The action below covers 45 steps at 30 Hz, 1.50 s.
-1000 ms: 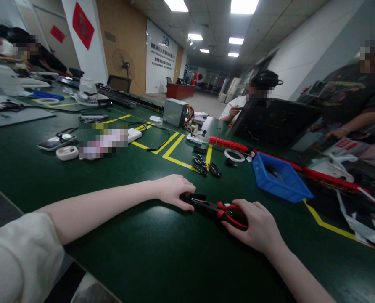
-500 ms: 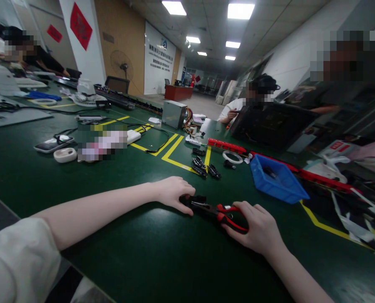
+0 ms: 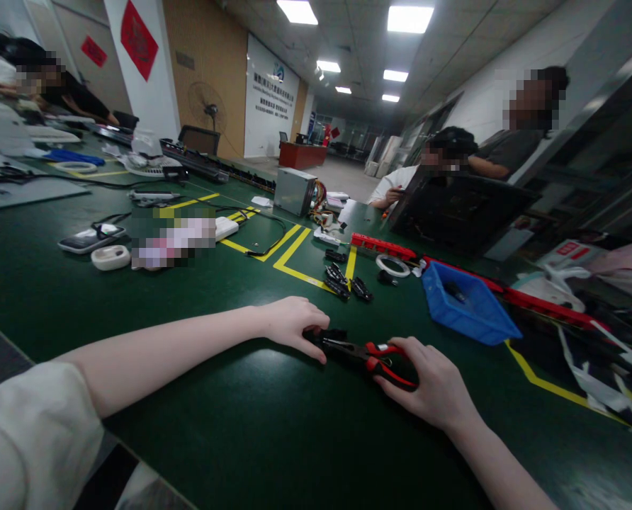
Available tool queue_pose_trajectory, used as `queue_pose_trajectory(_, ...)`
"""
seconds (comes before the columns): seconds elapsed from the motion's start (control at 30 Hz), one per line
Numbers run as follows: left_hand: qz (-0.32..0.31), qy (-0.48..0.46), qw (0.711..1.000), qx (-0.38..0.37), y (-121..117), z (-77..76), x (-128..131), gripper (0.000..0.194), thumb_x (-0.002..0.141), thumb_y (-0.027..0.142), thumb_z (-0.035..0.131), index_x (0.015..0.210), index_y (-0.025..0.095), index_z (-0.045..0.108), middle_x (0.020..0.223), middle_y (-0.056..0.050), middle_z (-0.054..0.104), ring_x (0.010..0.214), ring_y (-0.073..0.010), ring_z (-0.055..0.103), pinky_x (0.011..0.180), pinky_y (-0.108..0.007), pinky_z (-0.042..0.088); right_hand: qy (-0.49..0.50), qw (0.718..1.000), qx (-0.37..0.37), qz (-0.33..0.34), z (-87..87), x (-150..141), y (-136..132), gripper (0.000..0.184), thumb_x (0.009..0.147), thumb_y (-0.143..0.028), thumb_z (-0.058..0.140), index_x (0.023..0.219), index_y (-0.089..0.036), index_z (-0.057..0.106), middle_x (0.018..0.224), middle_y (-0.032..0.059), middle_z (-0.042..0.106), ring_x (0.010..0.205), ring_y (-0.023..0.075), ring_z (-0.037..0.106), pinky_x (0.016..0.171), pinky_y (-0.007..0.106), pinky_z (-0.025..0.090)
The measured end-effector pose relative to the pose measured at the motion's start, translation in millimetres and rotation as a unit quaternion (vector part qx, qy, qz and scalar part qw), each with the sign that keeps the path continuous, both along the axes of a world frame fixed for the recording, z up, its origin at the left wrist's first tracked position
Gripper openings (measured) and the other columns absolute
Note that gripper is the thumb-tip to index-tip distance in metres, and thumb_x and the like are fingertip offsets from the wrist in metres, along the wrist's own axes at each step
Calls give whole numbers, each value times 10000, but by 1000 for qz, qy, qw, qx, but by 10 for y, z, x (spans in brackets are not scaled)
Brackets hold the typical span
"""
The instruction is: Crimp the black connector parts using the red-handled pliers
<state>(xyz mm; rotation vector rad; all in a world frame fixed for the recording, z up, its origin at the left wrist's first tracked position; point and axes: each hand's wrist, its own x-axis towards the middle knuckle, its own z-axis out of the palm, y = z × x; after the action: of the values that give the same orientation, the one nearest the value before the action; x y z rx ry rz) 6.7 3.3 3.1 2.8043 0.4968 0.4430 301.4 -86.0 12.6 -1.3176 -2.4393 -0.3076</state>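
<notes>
My right hand point(image 3: 427, 379) is wrapped round the red-and-black handles of a pair of pliers point(image 3: 372, 358), whose jaws point left. At the jaws is a small black part point(image 3: 336, 333), and my left hand point(image 3: 297, 326) grips its left end between thumb and fingers. The part's exact kind is hard to make out, since fingers and jaws cover much of it. Both hands rest low over the green table point(image 3: 273, 439). Beyond them lie several similar black parts point(image 3: 337, 280) beside yellow tape.
A blue bin point(image 3: 470, 304) with a dark item in it stands right of the hands. Behind are a red strip point(image 3: 382, 245), a white ring point(image 3: 393, 265) and a metal power supply box point(image 3: 293, 191). A phone point(image 3: 91, 239) lies left. Across the table a person point(image 3: 395, 184) sits behind a black panel point(image 3: 459, 212).
My hands, the pliers and the black part hold nearly the same place. At the right, a standing person has moved away toward the back. The camera view shifts slightly.
</notes>
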Motion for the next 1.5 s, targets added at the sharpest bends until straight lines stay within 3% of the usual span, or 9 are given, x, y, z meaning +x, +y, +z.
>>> queue_pose_trajectory(0.37,1,-10,1000,-1,3,-9,-3,413,803,580,678,876,191,558,723,17,604,645,-144,563,617,-247,348,17,1000,14,0,-8,4,-7,480,788,-502,643,1126,-169,567,981,106,687,820,239,657,694,357,506)
queue_pose_trajectory(0.63,-4,-13,1000,-7,14,-11,-6,414,806,594,667,899,198,588,729,17,608,645,-144,571,604,-250,351,-8,999,33,11,-2,-12,-16,448,795,-524,626,1063,-167,592,920,102,694,716,214,637,663,357,473)
queue_pose_trajectory(0.73,0,-5,1000,7,10,-10,-8,403,841,574,637,994,203,611,726,8,619,667,-160,592,619,-259,363,-16,998,58,10,1,-11,-23,461,791,-528,631,1051,-149,590,901,104,691,710,213,638,661,354,461)
queue_pose_trajectory(0.9,-5,-2,1000,14,-10,13,-4,432,904,478,592,1247,215,566,859,-17,687,753,-175,636,700,-276,396,-18,998,63,3,13,-8,-24,453,785,-521,639,1043,-152,589,898,97,694,718,211,644,670,353,459)
queue_pose_trajectory(1.2,-6,6,1000,-8,-17,55,2,491,889,441,603,1319,213,540,1024,-61,711,866,-203,663,784,-295,429,-10,999,41,-3,-16,19,10,456,779,-543,628,1047,-174,617,909,95,695,698,206,625,661,351,446)
queue_pose_trajectory(1.37,1,14,1000,4,-25,41,2,515,916,394,570,1389,209,487,835,-27,689,743,-181,639,703,-281,410,9,999,23,-22,-18,9,20,466,785,-553,617,1042,-164,612,925,106,695,715,208,627,672,352,449)
queue_pose_trajectory(1.5,-4,6,1000,16,-14,13,-1,468,932,349,549,1381,224,504,805,-13,667,721,-164,618,683,-275,389,16,999,5,-34,-5,-10,21,461,784,-551,617,1038,-167,616,930,104,699,725,213,631,693,364,454)
